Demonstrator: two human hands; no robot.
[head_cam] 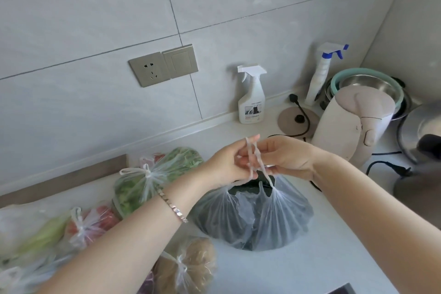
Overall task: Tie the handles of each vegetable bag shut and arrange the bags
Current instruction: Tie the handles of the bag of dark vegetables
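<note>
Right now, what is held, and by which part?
Both the left hand and right hand pinch the twisted handles of the bag of dark vegetables, above its mouth.

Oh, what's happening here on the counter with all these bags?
A person is tying the bag of dark greens shut on a white counter. The left hand and right hand both pinch its stretched handles above it; no knot shows yet. To its left lie knotted bags, among them a green-leaf bag, a red-vegetable bag and a brown-vegetable bag.
</note>
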